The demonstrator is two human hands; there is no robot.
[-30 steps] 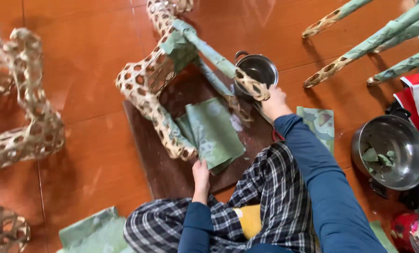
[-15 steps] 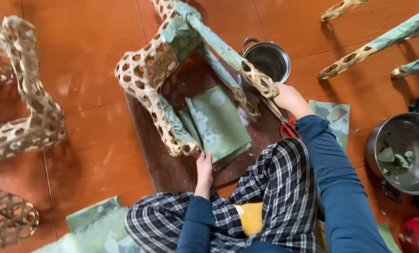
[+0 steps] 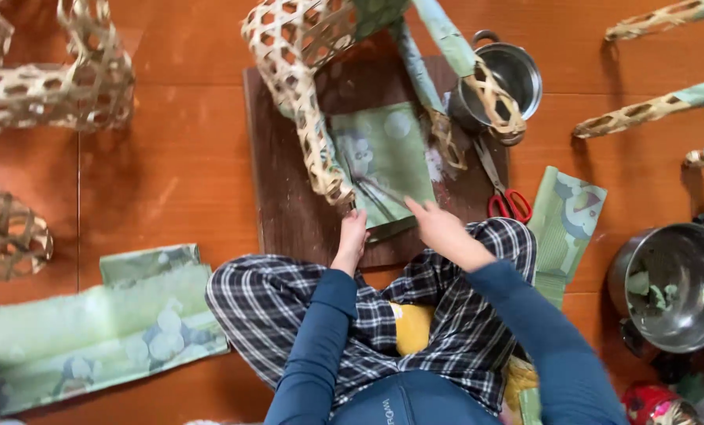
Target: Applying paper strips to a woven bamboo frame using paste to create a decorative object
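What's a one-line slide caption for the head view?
Seated person's left hand and right hand press green paper beside a woven bamboo frame on a dark board.

A single head-worn camera looks almost straight down from above the seated person, close enough that the blue sleeves and plaid-covered legs fill the lower middle of the frame. The view faces the orange tiled floor (image 3: pixel 171 181), with the dark wooden board (image 3: pixel 289 212) just ahead of the knees near the centre. No second view is present, so nothing is shared.
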